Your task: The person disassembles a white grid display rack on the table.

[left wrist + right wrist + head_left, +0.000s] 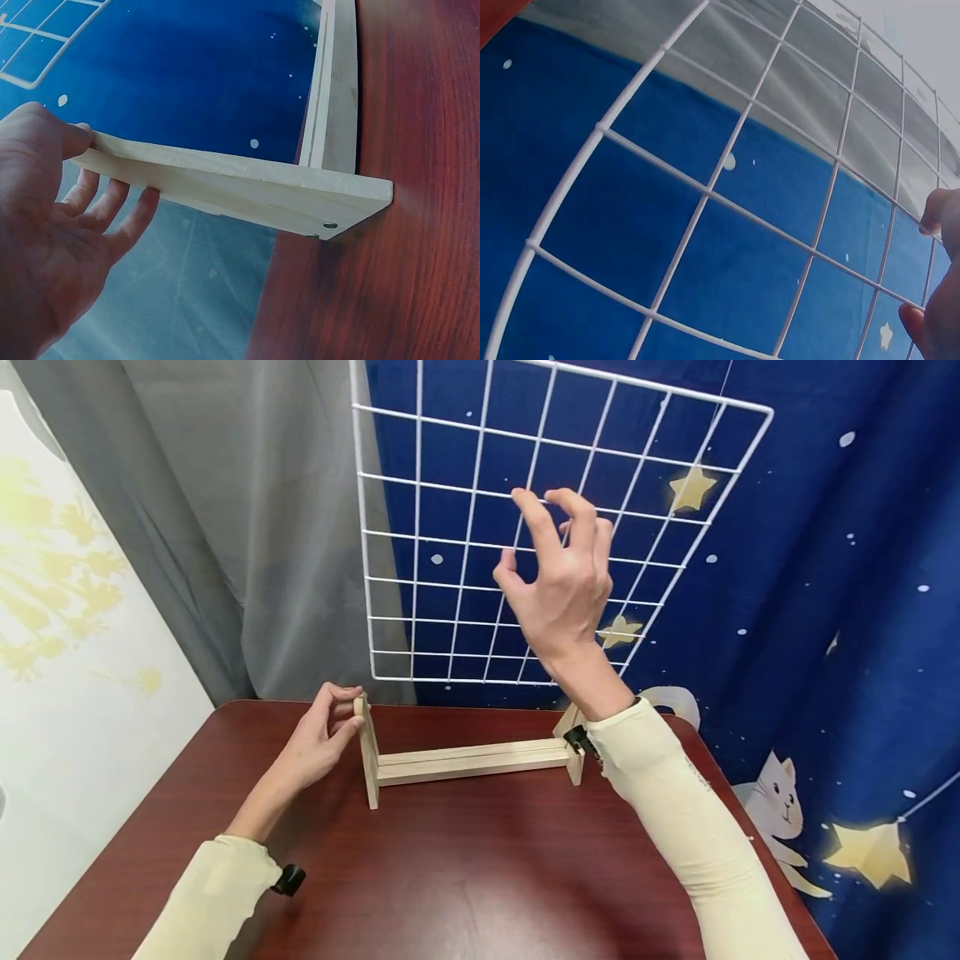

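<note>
My left hand [315, 735] pinches the top of the left upright of a pale wooden stand [472, 762]. In the left wrist view, the thumb lies on one side of this upright [225, 191] and the fingers on the other; screw heads show near its foot. A grooved bar joins the two uprights; the right one is partly hidden by my right wrist. Up high, my right hand [567, 585] holds a white wire grid panel [417, 483] with bent fingers and thumb at its wires. The grid's lower edge appears above the stand, beyond the table's back edge.
The stand rests on a reddish-brown table [450, 877]. Behind it hang a grey curtain [277, 527] and a blue curtain [810, 568] with stars and a cat figure. A white panel with yellow pattern [67, 593] is at the left.
</note>
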A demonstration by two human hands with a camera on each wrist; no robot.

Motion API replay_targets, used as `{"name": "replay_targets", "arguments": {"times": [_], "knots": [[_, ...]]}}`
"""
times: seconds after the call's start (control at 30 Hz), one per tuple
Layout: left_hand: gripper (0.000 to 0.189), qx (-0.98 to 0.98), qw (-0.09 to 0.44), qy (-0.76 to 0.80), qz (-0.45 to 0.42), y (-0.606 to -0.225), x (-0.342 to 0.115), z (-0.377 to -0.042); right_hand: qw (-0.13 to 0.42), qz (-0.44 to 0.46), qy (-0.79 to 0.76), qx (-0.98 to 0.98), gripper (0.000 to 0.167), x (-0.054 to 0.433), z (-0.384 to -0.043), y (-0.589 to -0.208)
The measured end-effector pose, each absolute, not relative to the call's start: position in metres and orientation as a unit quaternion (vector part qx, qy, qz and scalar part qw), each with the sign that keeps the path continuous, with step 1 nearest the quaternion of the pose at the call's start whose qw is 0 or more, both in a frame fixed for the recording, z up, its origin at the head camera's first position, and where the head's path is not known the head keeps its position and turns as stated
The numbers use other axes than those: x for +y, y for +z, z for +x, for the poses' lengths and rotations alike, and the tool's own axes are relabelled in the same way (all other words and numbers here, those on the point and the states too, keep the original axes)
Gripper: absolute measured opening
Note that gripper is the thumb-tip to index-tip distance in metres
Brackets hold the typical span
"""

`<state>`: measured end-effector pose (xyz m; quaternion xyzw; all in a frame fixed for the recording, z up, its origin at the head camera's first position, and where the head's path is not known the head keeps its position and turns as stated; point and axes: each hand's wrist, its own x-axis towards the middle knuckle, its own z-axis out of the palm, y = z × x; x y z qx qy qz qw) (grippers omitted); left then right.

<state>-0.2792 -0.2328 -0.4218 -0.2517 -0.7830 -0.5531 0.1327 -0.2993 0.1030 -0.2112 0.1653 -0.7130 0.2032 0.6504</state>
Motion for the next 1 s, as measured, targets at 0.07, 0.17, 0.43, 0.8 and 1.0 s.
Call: {"name": "replay_targets", "arguments": {"times": [0.07, 0.17, 0.43, 0.8, 1.0], "knots": [[0.03, -0.784, 0.127, -0.553, -0.253, -0.421, -0.233, -0.279, 0.647, 0.156, 0.203, -0.718, 0.048, 0.112, -0.299, -0.21], [0.031, -0.785, 0.121, -0.552, -0.254, -0.419, -0.233, -0.279, 0.644, 0.142, 0.204, -0.724, 0.048, 0.127, -0.298, -0.21], [0.031, -0.782, 0.115, -0.555, -0.258, -0.419, -0.236, -0.273, 0.619, 0.096, 0.211, -0.751, 0.051, 0.168, -0.298, -0.211], [0.03, -0.777, 0.114, -0.557, -0.269, -0.417, -0.238, -0.263, 0.534, 0.037, 0.255, -0.806, 0.055, 0.216, -0.304, -0.23], [0.031, -0.78, 0.108, -0.555, -0.269, -0.418, -0.238, -0.255, 0.485, 0.006, 0.26, -0.835, 0.056, 0.243, -0.305, -0.248]]}}
